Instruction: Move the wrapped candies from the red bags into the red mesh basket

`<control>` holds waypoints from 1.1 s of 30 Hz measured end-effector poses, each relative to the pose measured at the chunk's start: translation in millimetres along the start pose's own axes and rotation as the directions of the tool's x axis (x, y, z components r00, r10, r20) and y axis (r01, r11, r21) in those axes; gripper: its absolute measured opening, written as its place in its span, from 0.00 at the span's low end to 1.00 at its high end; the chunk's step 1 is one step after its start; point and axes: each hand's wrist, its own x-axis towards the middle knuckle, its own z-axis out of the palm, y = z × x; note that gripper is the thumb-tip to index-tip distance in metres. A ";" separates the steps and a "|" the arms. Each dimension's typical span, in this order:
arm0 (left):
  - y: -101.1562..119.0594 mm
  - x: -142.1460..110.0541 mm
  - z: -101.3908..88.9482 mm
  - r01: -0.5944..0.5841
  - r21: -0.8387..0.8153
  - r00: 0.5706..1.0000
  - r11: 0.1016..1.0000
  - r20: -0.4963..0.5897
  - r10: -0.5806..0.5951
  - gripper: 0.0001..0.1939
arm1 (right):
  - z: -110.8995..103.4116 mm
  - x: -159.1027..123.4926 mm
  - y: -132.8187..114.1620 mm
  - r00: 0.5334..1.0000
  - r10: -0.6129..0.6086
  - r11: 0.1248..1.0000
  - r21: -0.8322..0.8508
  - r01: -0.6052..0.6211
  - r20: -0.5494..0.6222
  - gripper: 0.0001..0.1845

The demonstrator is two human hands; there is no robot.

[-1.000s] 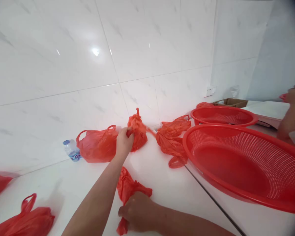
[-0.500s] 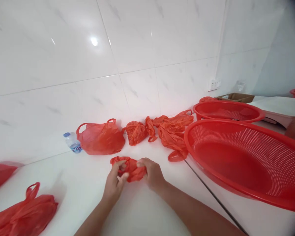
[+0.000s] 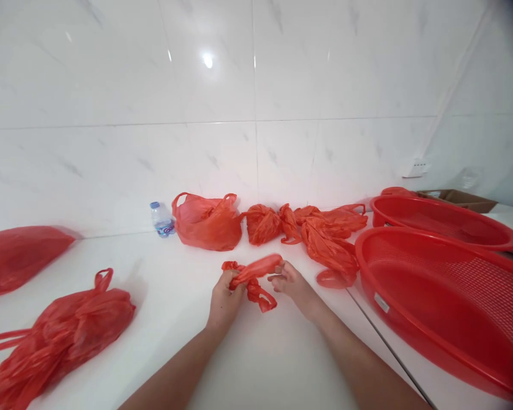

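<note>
A small crumpled red plastic bag (image 3: pixel 253 274) is held a little above the white counter, one strip of it stretched to the right and a loop hanging below. My left hand (image 3: pixel 223 302) is closed around its bunched left part, thumb on top. At the strip's right end, my right hand (image 3: pixel 294 286) pinches the plastic with its fingertips, the other fingers curled. Beyond my hands stands a fuller red bag (image 3: pixel 207 223) with two upright handles, and beside it lie several knotted red bags (image 3: pixel 263 225) along the wall.
A small water bottle (image 3: pixel 162 221) stands by the wall. Two red bags, a bulging one (image 3: pixel 21 256) and a knotted one (image 3: pixel 74 324), lie at left. Large red baskets (image 3: pixel 410 307) fill the right side, with a cardboard box (image 3: pixel 461 198) behind. A seam crosses the counter.
My view has turned left and levelled. The bag went from being bunched between both hands to a stretched strip with a loop hanging down; my right hand has shifted to its end.
</note>
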 end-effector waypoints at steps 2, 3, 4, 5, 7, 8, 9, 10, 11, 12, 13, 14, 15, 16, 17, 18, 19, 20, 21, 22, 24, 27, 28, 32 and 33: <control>-0.1 -1.2 0.8 0.018 -0.039 0.999 0.999 -0.036 -0.019 0.03 | 8.5 -3.1 6.8 0.999 0.018 0.994 -0.109 -0.013 0.049 0.36; 0.2 -2.0 2.2 0.020 -0.066 0.999 0.998 -0.045 -0.023 0.03 | 13.9 -5.0 10.1 0.997 0.026 0.988 -0.156 -0.014 0.078 0.37; 0.6 -2.8 3.8 0.022 -0.095 0.998 0.995 -0.050 -0.027 0.03 | 19.3 -6.7 13.0 0.994 0.030 0.981 -0.192 -0.009 0.107 0.36; 1.1 -3.8 5.5 0.024 -0.123 0.998 0.992 -0.049 -0.030 0.04 | 24.4 -8.0 15.4 0.991 0.031 0.977 -0.212 -0.003 0.129 0.32; 2.0 -5.7 8.1 0.032 -0.166 0.998 0.986 -0.039 -0.039 0.05 | 31.4 -8.5 18.4 0.989 0.038 0.981 -0.194 -0.010 0.143 0.21; 2.3 -6.2 8.6 0.037 -0.178 0.999 0.983 -0.031 -0.043 0.05 | 32.5 -7.6 19.0 0.991 0.043 0.985 -0.172 -0.020 0.128 0.17; 2.3 -6.1 8.2 0.043 -0.192 0.999 0.980 -0.023 -0.048 0.05 | 31.7 -6.1 18.8 0.994 0.042 0.987 -0.159 -0.026 0.097 0.13; 2.1 -5.4 6.9 0.047 -0.206 0.998 0.977 -0.020 -0.052 0.04 | 28.9 -4.4 18.0 0.998 0.031 0.986 -0.165 -0.021 0.055 0.10; 1.6 -3.8 4.6 0.048 -0.219 0.998 0.975 -0.027 -0.055 0.05 | 24.2 -2.6 16.4 1.000 0.005 0.981 -0.195 -0.004 0.001 0.08; 0.9 -1.6 1.6 0.048 -0.229 0.997 0.972 -0.042 -0.059 0.05 | 18.1 -0.9 14.2 0.997 -0.037 0.967 -0.253 0.018 -0.070 0.07; 0.0 1.1 -2.2 0.046 -0.236 0.996 0.971 -0.065 -0.063 0.06 | 10.9 0.5 11.6 0.984 -0.092 0.941 -0.337 0.035 -0.154 0.06; -1.0 4.1 -6.3 0.045 -0.243 0.993 0.969 -0.093 -0.070 0.06 | 3.1 1.7 8.8 0.960 -0.155 0.902 -0.431 0.041 -0.233 0.05; -2.0 7.0 -10.6 0.046 -0.248 0.990 0.968 -0.121 -0.078 0.06 | -4.7 2.5 6.2 0.929 -0.222 0.853 -0.520 0.037 -0.297 0.04; -3.2 9.7 -14.7 0.048 -0.254 0.986 0.966 -0.145 -0.087 0.05 | -12.2 3.3 4.0 0.895 -0.282 0.803 -0.596 0.023 -0.345 0.06; -4.5 12.0 -18.6 0.051 -0.259 0.981 0.964 -0.166 -0.097 0.05 | -19.2 3.9 2.5 0.863 -0.332 0.756 -0.654 0.003 -0.380 0.07; -6.0 14.0 -22.1 0.055 -0.264 0.977 0.963 -0.186 -0.107 0.05 | -25.5 4.7 1.8 0.836 -0.368 0.723 -0.690 -0.018 -0.407 0.08; -7.9 15.6 -25.1 0.059 -0.269 0.972 0.961 -0.205 -0.117 0.06 | -31.4 5.5 1.8 0.815 -0.389 0.709 -0.704 -0.033 -0.430 0.09; -10.0 16.9 -27.7 0.064 -0.273 0.967 0.960 -0.221 -0.127 0.06 | -36.9 6.4 2.4 0.798 -0.399 0.714 -0.699 -0.039 -0.451 0.10; -12.5 17.9 -29.9 0.070 -0.277 0.962 0.958 -0.236 -0.138 0.07 | -42.1 7.3 3.3 0.783 -0.402 0.732 -0.680 -0.037 -0.475 0.10; -15.3 18.8 -31.6 0.077 -0.279 0.957 0.957 -0.248 -0.149 0.08 | -47.1 8.2 4.4 0.770 -0.400 0.757 -0.652 -0.026 -0.496 0.10; -21.4 20.1 -33.5 0.098 -0.274 0.949 0.957 -0.264 -0.173 0.09 | -55.6 9.2 6.0 0.759 -0.389 0.804 -0.595 0.002 -0.523 0.11; -29.1 20.7 -32.0 0.131 -0.233 0.937 0.964 -0.289 -0.197 0.09 | -59.8 8.0 4.3 0.779 -0.367 0.814 -0.581 0.003 -0.509 0.13; -30.4 20.3 -30.5 0.138 -0.210 0.933 0.968 -0.300 -0.198 0.08 | -57.7 6.6 2.5 0.785 -0.388 0.775 -0.631 -0.005 -0.483 0.15; -25.4 16.0 -23.8 0.113 -0.096 0.920 0.989 -0.366 -0.140 0.15 | -33.3 -3.3 -6.3 0.751 -0.611 0.396 -0.918 0.014 -0.252 0.28; -21.8 14.3 -22.7 0.081 -0.063 0.924 0.995 -0.369 -0.099 0.21 | -25.2 -6.5 -7.4 0.730 -0.656 0.311 -0.950 0.030 -0.192 0.28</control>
